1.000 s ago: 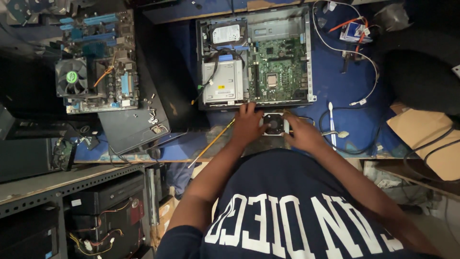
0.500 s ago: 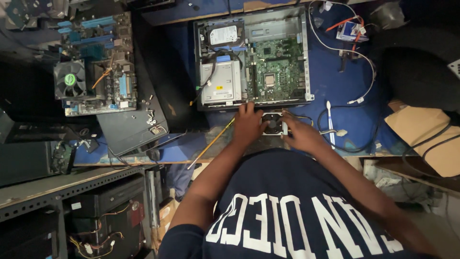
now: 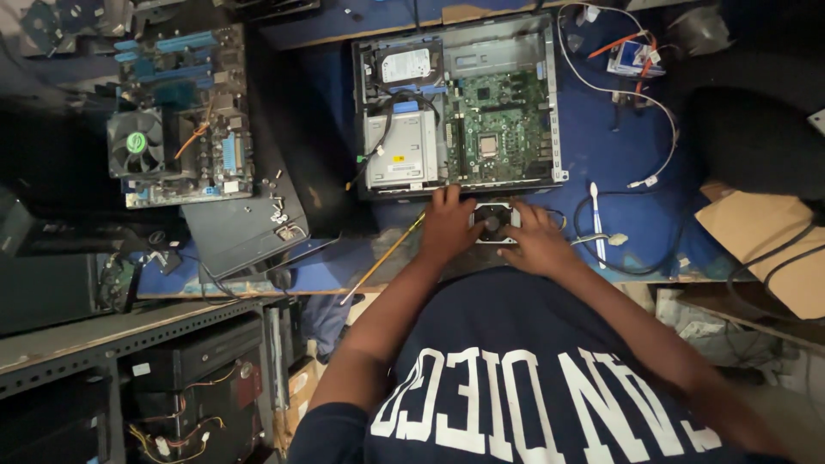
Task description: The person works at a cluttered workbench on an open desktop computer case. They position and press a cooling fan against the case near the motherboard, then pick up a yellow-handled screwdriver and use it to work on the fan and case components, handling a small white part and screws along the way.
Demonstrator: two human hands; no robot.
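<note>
While both hands meet at the front edge of the bench, a small square cooler fan (image 3: pixel 493 222) w/ heatsink sits between them; left hand (image 3: pixel 447 225) curls around its left side, fingers bent & touching the frame, thumb side toward the open desktop case (image 3: pixel 555 103); right hand (image 3: pixel 537 243) closes on the right side, fingers partly wrapped over the top edge; so the fan is gripped from both sides, tho how tight can't be told. Fan lies just in front of the case, on the blue mat (image 3: pixel 593 129), touching or nearly touching the case's near wall; can't tell which. Inside the case: green motherboard (image 3: pixel 498 129) on the right, silver drive cage (image 3: pixel 400 150) on the left, hard drive (image 3: pixel 404 64) behind it. Yellow-handled tool (image 3: pixel 382 258) lies slanted just left of the left wrist; white toothbrush (image 3: pixel 595 223) lies right of the right hand, near a black cable loop (image 3: pixel 623 266). Well apart at left: a bare motherboard w/ round CPU fan (image 3: pixel 137 144); dark laptop-like panel (image 3: pixel 236 232) below it. Cardboard (image 3: pixel 756 232) at far right.
</note>
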